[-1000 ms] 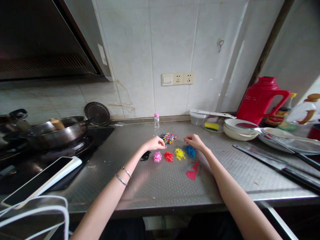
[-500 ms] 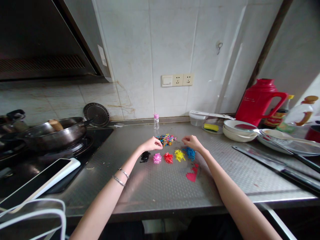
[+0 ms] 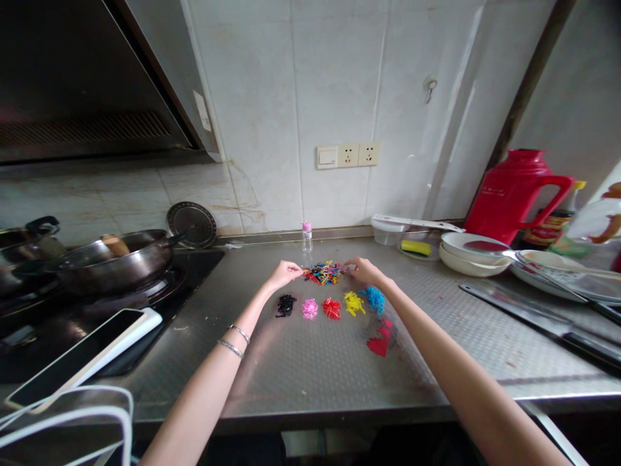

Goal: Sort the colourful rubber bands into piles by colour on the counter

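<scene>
A mixed heap of small coloured rubber bands [image 3: 324,273] lies on the steel counter between my hands. At its left edge my left hand [image 3: 284,274] has its fingertips pinched together; whatever may be in them is too small to make out. My right hand [image 3: 363,270] touches the heap's right edge with fingers closed, their tips partly hidden. Nearer me, in a row, are sorted piles of bands: black [image 3: 286,305], pink [image 3: 309,309], red [image 3: 332,309], yellow [image 3: 354,303] and blue [image 3: 375,299]. The blue pile sits just below my right wrist.
A small pink-capped bottle [image 3: 307,238] stands behind the heap. A torn red scrap [image 3: 380,340] lies in front. On the right are a knife [image 3: 509,314], bowls [image 3: 468,259] and a red thermos [image 3: 507,194]; on the left, a phone [image 3: 77,356] and a pan [image 3: 116,265] on the stove.
My right hand has moved from above the blue pile to the mixed heap's right edge. My left hand has shifted away from the black and pink piles to the heap's left edge.
</scene>
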A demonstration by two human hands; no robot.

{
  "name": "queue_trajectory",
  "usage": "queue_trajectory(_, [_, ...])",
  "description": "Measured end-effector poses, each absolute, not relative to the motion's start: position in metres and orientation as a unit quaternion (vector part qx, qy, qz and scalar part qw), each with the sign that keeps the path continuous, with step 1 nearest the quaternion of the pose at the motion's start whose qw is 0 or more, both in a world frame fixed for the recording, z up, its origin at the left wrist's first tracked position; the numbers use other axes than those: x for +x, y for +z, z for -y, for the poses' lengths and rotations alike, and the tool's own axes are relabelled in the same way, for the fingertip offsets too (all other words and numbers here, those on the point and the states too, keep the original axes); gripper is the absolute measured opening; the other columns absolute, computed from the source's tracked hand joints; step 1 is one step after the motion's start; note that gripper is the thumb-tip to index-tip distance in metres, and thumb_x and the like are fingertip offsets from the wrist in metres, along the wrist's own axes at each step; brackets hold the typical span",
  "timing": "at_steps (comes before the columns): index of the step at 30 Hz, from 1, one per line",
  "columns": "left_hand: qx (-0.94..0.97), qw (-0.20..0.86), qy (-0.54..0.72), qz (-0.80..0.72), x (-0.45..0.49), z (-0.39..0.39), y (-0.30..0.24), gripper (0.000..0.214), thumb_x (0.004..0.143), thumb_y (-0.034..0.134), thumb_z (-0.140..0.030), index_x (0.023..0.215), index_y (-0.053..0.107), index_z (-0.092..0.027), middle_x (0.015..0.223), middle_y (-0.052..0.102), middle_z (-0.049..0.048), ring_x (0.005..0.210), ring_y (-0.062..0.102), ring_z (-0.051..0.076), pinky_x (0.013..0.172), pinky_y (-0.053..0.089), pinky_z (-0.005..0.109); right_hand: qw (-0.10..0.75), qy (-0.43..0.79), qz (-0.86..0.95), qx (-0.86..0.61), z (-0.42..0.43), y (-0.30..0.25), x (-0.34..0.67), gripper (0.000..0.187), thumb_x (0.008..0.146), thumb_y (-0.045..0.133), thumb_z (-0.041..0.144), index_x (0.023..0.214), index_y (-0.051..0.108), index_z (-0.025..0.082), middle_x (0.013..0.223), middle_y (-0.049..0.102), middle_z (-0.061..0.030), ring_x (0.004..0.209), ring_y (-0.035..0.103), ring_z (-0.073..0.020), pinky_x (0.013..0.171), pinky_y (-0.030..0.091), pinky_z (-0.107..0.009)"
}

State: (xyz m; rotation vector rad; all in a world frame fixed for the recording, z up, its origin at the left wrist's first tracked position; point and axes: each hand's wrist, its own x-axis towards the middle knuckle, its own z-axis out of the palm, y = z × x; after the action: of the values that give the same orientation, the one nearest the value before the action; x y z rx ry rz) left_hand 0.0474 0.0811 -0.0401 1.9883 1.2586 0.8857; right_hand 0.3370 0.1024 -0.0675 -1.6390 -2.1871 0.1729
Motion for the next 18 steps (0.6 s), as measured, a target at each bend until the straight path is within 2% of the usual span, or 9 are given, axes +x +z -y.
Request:
queue_trajectory(4, [0.754, 0.302, 0.34, -0.475, 0.047, -0.081, -0.041, 0.026, 0.067, 0.058, -0.031, 0.073, 0.067, -0.008, 0.053, 0.057, 0.0021, 0.047, 0.043, 0.008, 0.049, 0.033, 0.021, 0.148, 0.026, 0.798, -0.584, -0.102, -0.068, 0.332, 0.034, 0.076, 0.046, 0.017, 0.106, 0.062, 0.022, 0.113, 0.059, -0.005, 0.099, 0.054, -0.016, 0.081, 0.04, -0.021])
queue_trajectory(9, [0.752, 0.301, 0.34, -0.477, 0.046, -0.079, -0.041, 0.028, 0.067, 0.057, -0.033, 0.072, 0.067, -0.007, 0.05, 0.054, 0.0013, 0.047, 0.043, 0.008, 0.048, 0.032, 0.021, 0.098, -0.015, 0.798, -0.594, -0.098, -0.061, 0.325, 0.028, 0.081, 0.042, 0.023, 0.097, 0.064, 0.023, 0.105, 0.061, -0.0064, 0.093, 0.056, -0.0177, 0.072, 0.042, -0.022])
queue_trajectory(18, [0.75, 0.297, 0.346, -0.479, 0.043, -0.084, -0.045, 0.027, 0.067, 0.056, -0.032, 0.071, 0.067, -0.007, 0.05, 0.054, 0.0012, 0.047, 0.043, 0.008, 0.048, 0.032, 0.02, 0.124, -0.038, 0.783, -0.608, -0.092, -0.057, 0.325, 0.025, 0.081, 0.043, 0.025, 0.09, 0.066, 0.02, 0.098, 0.063, -0.0084, 0.09, 0.057, -0.0182, 0.066, 0.041, -0.021])
